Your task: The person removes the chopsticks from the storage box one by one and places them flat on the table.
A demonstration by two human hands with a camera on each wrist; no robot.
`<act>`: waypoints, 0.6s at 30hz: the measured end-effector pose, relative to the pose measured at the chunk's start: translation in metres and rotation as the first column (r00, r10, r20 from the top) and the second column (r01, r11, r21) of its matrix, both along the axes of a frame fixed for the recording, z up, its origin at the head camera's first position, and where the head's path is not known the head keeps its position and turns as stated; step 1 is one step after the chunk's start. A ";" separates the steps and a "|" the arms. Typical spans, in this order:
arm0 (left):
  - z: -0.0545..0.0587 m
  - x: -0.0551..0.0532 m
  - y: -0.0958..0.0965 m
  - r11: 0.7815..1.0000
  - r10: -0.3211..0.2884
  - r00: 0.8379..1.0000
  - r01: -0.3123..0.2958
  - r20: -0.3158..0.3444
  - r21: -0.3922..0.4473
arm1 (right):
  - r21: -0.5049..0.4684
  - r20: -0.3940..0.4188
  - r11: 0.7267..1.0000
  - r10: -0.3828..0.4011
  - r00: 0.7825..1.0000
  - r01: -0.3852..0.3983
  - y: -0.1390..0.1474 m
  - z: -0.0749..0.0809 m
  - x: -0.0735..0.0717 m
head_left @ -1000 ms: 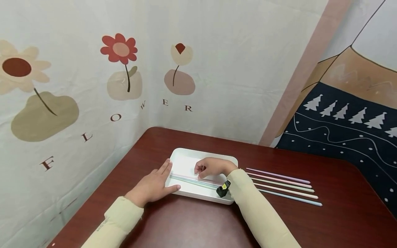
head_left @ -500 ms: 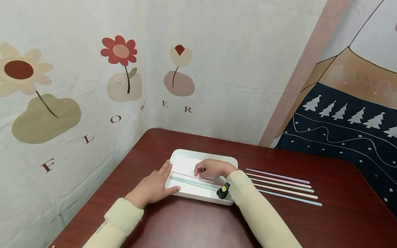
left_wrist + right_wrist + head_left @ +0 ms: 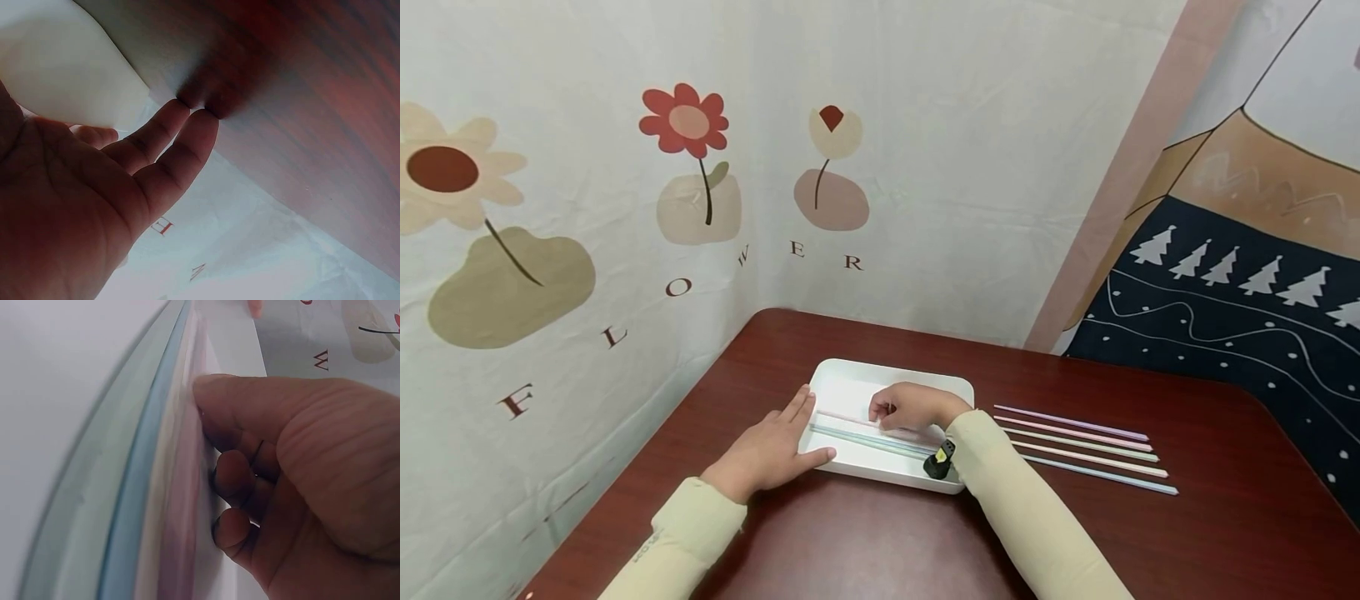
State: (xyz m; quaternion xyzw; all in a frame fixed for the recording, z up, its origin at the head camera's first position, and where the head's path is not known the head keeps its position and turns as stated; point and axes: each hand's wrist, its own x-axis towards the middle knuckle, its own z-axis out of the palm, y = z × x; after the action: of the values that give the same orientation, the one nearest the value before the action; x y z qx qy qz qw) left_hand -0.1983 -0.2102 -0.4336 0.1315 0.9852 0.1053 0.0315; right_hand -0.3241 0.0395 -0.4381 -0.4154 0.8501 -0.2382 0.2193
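A shallow white tray [image 3: 891,476] lies on the table and holds several pastel straws side by side. My left hand [image 3: 765,454] rests against its left end, fingers and thumb extended; in the left wrist view two fingertips [image 3: 200,128] reach past the tray's edge. Over the tray, my right hand [image 3: 913,406] has curled fingers and pinches a pink straw [image 3: 181,519]. The right wrist view has its thumb on that straw, beside a cream straw [image 3: 157,481], a blue straw [image 3: 139,469] and a green straw [image 3: 94,481]. The fingertip contact behind the pink straw is partly hidden.
Right of the tray, several straws lie in a spaced row on the dark red table [image 3: 850,542], among them a purple straw [image 3: 1075,423] and a blue straw [image 3: 1105,476]. Printed cloth [image 3: 940,167] hangs behind the table. A small black device [image 3: 938,462] sits on the right wrist.
In the tray the pink straw has shifted slightly away from the blue and green ones, toward the far side, with my right hand. My left hand stays at the tray's end.
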 end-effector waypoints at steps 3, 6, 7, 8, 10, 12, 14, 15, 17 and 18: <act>0.000 0.000 0.000 1.000 -0.006 1.000 0.006 -0.005 0.000 | -0.009 0.000 1.000 -0.013 1.000 0.013 0.000 -0.001 -0.001; 0.000 0.001 0.000 1.000 -0.006 1.000 0.006 -0.004 0.000 | -0.013 0.002 0.999 -0.030 1.000 0.030 0.000 -0.002 -0.002; 0.000 0.001 0.000 1.000 -0.008 1.000 0.008 -0.004 0.000 | -0.015 0.003 0.999 -0.034 0.999 0.034 0.000 -0.002 -0.002; 0.000 0.001 0.000 1.000 -0.009 1.000 0.009 -0.005 0.001 | -0.013 0.005 0.999 -0.039 0.999 0.039 0.000 -0.002 -0.001; 0.000 0.001 0.000 1.000 -0.005 1.000 0.005 -0.002 -0.003 | -0.011 0.007 0.999 -0.045 0.999 0.045 -0.001 -0.003 -0.001; 0.000 0.001 0.000 1.000 -0.008 1.000 0.008 -0.005 -0.002 | -0.010 0.006 0.999 -0.048 0.999 0.048 -0.001 -0.003 -0.001; 0.001 0.001 0.000 1.000 -0.013 1.000 0.013 -0.012 0.002 | -0.007 -0.003 0.999 -0.052 0.999 0.052 -0.002 -0.004 -0.001; 0.001 0.001 0.000 1.000 -0.012 1.000 0.012 -0.012 0.002 | -0.006 -0.007 0.998 -0.055 0.998 0.055 -0.002 -0.004 -0.001; 0.001 0.001 0.000 1.000 -0.011 1.000 0.011 -0.011 0.003 | -0.001 -0.015 0.998 -0.057 0.998 0.057 -0.002 -0.005 0.000; 0.000 0.001 0.000 1.000 -0.010 1.000 0.010 -0.009 0.003 | 0.000 -0.016 0.998 -0.057 0.998 0.057 -0.002 -0.005 0.000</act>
State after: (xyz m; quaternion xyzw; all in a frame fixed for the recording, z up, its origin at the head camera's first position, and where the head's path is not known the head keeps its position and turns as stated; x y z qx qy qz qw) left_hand -0.1974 -0.2098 -0.4333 0.1371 0.9845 0.1059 0.0272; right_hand -0.3241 0.0377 -0.4428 -0.3926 0.8634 -0.2409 0.2059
